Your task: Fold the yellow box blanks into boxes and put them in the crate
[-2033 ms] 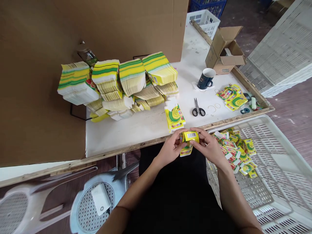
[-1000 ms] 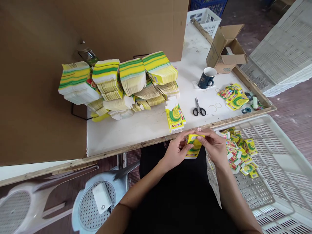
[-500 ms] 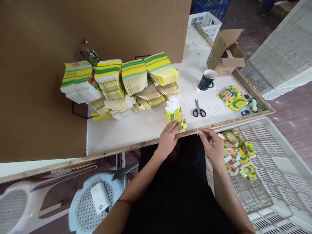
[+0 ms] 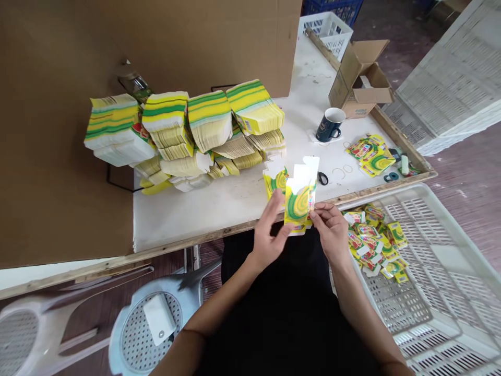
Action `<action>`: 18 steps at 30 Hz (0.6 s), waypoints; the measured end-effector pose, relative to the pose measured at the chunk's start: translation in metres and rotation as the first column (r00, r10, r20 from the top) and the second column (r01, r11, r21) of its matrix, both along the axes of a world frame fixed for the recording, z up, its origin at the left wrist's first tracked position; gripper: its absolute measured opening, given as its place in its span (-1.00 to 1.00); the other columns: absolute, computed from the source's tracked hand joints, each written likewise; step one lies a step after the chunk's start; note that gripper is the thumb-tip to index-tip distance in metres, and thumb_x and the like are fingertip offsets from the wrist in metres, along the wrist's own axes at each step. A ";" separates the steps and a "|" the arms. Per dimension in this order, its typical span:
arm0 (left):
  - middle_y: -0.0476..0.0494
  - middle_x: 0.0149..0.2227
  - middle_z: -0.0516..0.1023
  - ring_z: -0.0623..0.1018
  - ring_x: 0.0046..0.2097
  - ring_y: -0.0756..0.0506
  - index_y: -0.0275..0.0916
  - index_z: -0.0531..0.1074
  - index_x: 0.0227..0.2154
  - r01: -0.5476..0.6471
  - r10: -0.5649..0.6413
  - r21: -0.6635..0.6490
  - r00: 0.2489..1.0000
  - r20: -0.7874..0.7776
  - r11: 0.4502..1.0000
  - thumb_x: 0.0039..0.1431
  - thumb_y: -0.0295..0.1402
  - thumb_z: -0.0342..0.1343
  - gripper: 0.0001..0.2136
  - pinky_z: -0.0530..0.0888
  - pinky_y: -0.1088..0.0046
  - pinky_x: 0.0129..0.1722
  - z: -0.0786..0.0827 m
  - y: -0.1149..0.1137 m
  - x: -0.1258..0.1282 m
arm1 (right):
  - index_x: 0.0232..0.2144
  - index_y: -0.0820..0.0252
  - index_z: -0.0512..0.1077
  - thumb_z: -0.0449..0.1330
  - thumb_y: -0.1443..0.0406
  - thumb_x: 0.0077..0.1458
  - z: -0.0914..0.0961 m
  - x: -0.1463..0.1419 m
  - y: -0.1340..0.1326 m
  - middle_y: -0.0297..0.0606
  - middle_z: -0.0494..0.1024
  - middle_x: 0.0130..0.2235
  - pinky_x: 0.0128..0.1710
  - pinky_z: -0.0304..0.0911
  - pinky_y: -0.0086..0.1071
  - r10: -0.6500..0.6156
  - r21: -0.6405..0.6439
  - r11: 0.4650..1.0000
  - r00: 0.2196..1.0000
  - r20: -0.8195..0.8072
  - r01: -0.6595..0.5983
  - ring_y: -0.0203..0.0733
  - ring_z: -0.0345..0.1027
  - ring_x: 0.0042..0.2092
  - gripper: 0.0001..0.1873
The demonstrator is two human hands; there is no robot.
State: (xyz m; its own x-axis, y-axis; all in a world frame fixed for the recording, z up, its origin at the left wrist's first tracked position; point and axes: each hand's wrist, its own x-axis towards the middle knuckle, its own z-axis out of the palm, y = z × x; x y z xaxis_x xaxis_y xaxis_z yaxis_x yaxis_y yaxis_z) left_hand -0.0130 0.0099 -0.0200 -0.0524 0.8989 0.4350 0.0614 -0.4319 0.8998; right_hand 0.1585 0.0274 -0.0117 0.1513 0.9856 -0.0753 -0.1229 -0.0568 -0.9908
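A flat, unfolded yellow-green carton blank point(image 4: 300, 197) is held upright between both hands at the table's front edge. My left hand point(image 4: 268, 234) pinches its left side with fingers partly spread. My right hand point(image 4: 331, 230) grips its right lower edge. Just behind lies a small pile of the same flat blanks point(image 4: 274, 180). Big stacks of blanks point(image 4: 183, 136) stand at the back of the white table point(image 4: 219, 201). A white plastic crate point(image 4: 438, 250) to my right holds several folded small boxes point(image 4: 371, 240).
Scissors point(image 4: 323, 178), partly hidden by the blank, a dark mug point(image 4: 330, 124), rubber bands and loose blanks point(image 4: 371, 154) lie on the table's right part. An open cardboard box point(image 4: 360, 81) and a large cardboard sheet point(image 4: 117, 52) stand behind. A plastic stool point(image 4: 156, 324) sits lower left.
The folded box that both hands held has left them. My left hand reached to the small pile, and now both hands hold a fresh flat blank lifted upright.
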 end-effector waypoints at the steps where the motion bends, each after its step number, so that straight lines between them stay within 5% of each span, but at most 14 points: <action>1: -0.29 0.38 0.37 0.27 0.46 -0.28 -0.12 0.38 0.30 0.042 -0.024 -0.127 0.990 0.138 0.991 0.29 -0.21 0.25 -0.47 0.22 0.04 0.47 0.002 0.002 -0.001 | -0.21 0.11 0.50 0.48 0.05 0.01 0.002 -0.002 -0.002 -0.29 0.63 -0.34 -0.22 0.47 -0.32 0.038 0.001 0.999 0.999 -0.014 -0.038 -0.21 0.53 -0.30 -0.60; 4: -0.33 0.27 0.51 0.43 0.36 -0.37 -0.19 0.47 0.21 0.379 -0.160 -0.378 0.853 0.496 0.845 0.19 0.02 0.28 -0.39 0.40 -0.02 0.35 0.006 0.009 -0.004 | -0.23 0.10 0.55 0.49 0.05 0.00 0.008 -0.010 -0.006 -0.29 0.63 -0.38 -0.26 0.47 -0.34 0.138 0.000 0.990 0.988 -0.075 -0.139 -0.20 0.52 -0.31 -0.63; 6: -0.35 0.24 0.54 0.46 0.33 -0.41 -0.20 0.48 0.20 0.568 -0.240 -0.395 0.741 0.628 0.722 0.09 0.12 0.32 -0.30 0.44 -0.03 0.30 0.008 0.009 -0.004 | -0.26 0.10 0.58 0.49 0.05 -0.01 0.009 -0.016 -0.007 -0.28 0.65 -0.36 -0.23 0.48 -0.34 0.179 0.010 0.984 0.977 -0.113 -0.179 -0.21 0.53 -0.30 -0.65; 8: -0.37 0.26 0.51 0.43 0.35 -0.42 -0.19 0.47 0.21 0.658 -0.291 -0.337 0.655 0.697 0.674 0.00 0.20 0.33 -0.21 0.44 0.00 0.29 0.010 0.007 -0.004 | -0.28 0.09 0.60 0.50 0.05 -0.02 0.010 -0.020 -0.008 -0.27 0.66 -0.33 -0.22 0.48 -0.34 0.201 0.004 0.979 0.968 -0.152 -0.203 -0.22 0.52 -0.29 -0.67; 10: -0.39 0.28 0.49 0.40 0.36 -0.43 -0.20 0.49 0.18 0.685 -0.330 -0.279 0.615 0.716 0.673 -0.04 0.26 0.31 -0.18 0.44 0.02 0.29 0.011 0.005 -0.005 | -0.28 0.08 0.60 0.50 0.05 -0.03 0.010 -0.021 -0.008 -0.28 0.66 -0.33 -0.27 0.47 -0.35 0.202 -0.029 0.977 0.960 -0.196 -0.211 -0.23 0.51 -0.32 -0.66; 14: -0.39 0.21 0.56 0.46 0.32 -0.41 -0.22 0.58 0.04 0.634 -0.347 -0.265 0.672 0.654 0.727 0.01 0.14 0.36 -0.36 0.45 0.05 0.26 0.012 0.003 -0.008 | -0.28 0.09 0.59 0.50 0.05 -0.04 0.010 -0.019 -0.007 -0.29 0.64 -0.36 -0.32 0.46 -0.36 0.196 -0.070 0.974 0.956 -0.220 -0.215 -0.23 0.50 -0.35 -0.65; 18: -0.35 0.05 0.67 0.58 0.21 -0.35 -0.24 0.62 -0.06 0.573 -0.276 -0.293 0.703 0.655 0.765 0.04 0.06 0.39 -0.47 0.50 0.11 0.20 0.014 0.006 -0.008 | -0.28 0.06 0.60 0.48 0.03 0.01 0.010 -0.018 -0.009 -0.28 0.68 -0.29 -0.17 0.49 -0.31 0.172 -0.024 0.984 0.971 -0.167 -0.178 -0.19 0.56 -0.24 -0.68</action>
